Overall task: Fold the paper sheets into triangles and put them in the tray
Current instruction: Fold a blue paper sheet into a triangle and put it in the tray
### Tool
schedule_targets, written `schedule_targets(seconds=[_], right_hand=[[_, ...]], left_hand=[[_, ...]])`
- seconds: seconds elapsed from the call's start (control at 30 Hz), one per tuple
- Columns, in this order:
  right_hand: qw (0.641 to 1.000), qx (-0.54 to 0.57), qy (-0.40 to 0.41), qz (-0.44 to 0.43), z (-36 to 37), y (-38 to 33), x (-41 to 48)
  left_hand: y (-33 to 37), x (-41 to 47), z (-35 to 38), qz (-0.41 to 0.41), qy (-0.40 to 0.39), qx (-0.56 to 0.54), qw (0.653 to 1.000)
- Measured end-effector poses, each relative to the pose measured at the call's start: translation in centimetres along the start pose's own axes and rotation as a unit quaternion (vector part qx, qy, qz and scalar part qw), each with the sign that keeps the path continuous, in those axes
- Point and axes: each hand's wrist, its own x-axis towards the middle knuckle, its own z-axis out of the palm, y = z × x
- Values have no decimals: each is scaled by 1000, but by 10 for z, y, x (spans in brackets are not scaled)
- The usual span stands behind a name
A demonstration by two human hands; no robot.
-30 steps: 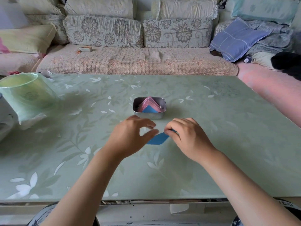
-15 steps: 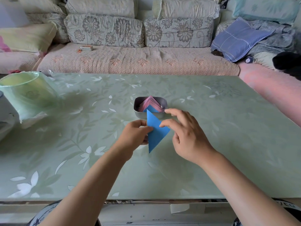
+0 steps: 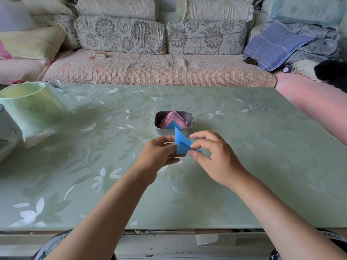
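Observation:
A blue paper sheet (image 3: 181,143), partly folded into a triangle, is held above the table just in front of the metal tray (image 3: 190,117). My left hand (image 3: 159,152) pinches its left edge. My right hand (image 3: 214,156) pinches its lower right corner between thumb and forefinger, with the other fingers spread. The small grey tray holds a stack of folded pink triangles (image 3: 173,119) and one blue triangle (image 3: 171,126) at the front.
A green floral table (image 3: 244,147) fills the view. A pale green plastic-wrapped container (image 3: 32,107) stands at the left edge. Behind the table runs a sofa (image 3: 159,68) with floral cushions and a blue pillow (image 3: 272,44).
The blue paper has been lifted off the table and its lower point folded up, making it shorter. Both hands have risen slightly toward the tray.

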Motion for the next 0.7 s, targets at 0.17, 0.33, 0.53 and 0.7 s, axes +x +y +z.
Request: schedule_targets(seconds=[0.17, 0.33, 0.53, 0.7], right_hand=[[986, 105, -9, 132, 2, 1, 2], [972, 157, -9, 176, -1, 1, 4], [966, 171, -22, 193, -3, 0, 5], [945, 235, -5, 228, -2, -2, 5]], left_hand=[[0, -2, 2, 12, -30, 10, 999], [2, -3, 4, 26, -51, 36, 998], [-1, -6, 9, 81, -5, 69, 994], [-6, -6, 14, 81, 31, 36, 996]])
